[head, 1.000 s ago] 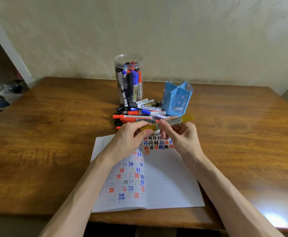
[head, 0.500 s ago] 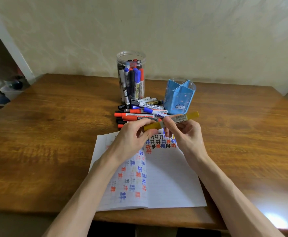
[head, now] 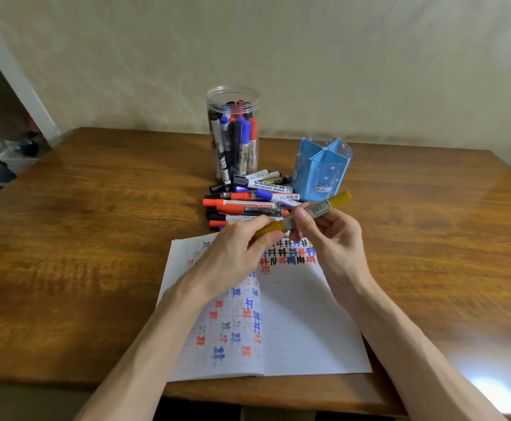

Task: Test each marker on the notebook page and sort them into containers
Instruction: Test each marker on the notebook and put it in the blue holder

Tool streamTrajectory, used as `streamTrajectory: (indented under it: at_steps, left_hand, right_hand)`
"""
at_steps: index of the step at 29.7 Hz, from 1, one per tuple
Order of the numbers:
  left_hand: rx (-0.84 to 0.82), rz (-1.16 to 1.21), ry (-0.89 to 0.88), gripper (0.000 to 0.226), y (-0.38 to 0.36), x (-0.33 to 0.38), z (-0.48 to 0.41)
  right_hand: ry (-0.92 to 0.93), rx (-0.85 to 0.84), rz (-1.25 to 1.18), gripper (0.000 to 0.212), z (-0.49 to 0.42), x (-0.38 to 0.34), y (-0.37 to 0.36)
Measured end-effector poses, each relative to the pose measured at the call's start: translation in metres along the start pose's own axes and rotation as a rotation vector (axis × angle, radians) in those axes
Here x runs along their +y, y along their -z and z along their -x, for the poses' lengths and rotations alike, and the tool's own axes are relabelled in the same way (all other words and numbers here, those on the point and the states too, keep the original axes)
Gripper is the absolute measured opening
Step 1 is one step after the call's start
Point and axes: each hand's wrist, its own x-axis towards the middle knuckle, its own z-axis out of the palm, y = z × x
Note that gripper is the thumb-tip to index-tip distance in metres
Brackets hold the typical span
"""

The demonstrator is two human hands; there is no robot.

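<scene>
1. Wooden worktop (head: 96, 238): notebook (head: 303, 329) at near edge, marker pile (head: 248, 205) toward far edge.
2. Left grip (head: 233, 253) holds one end of yellow marker (head: 318, 209), right grip (head: 336, 238) pinches its barrel, above notebook's top.
3. Barely shifted since a second ago, looks still capped; test stroke pending.

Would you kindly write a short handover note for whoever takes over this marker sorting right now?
Hands: the left hand pinches one end of the yellow marker; the right hand grips its barrel, above the notebook.
Things: the clear jar holds many markers; the blue holder shows none. The pile of markers lies on the table between jar and notebook.
Done: rows of test marks on the page.
Left: test and sort the yellow one, then the pile.
</scene>
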Motion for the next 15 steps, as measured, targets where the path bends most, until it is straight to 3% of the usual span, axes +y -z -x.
streamTrajectory:
  at_steps: [4,9,15]
  left_hand:
    - [0.088,0.093,0.076,0.022,0.033,-0.02,0.013]
    - [0.043,-0.035,0.07,0.028,0.022,-0.021,0.01]
    - [-0.024,-0.221,0.12,0.018,0.025,-0.025,0.007]
  right_hand:
    - [0.012,0.186,-0.152,0.02,-0.016,-0.003,0.042]
    - [-0.01,-0.04,0.067,0.026,-0.007,0.005,0.011]
    - [-0.124,-0.002,0.155,0.022,0.0,-0.002,0.01]
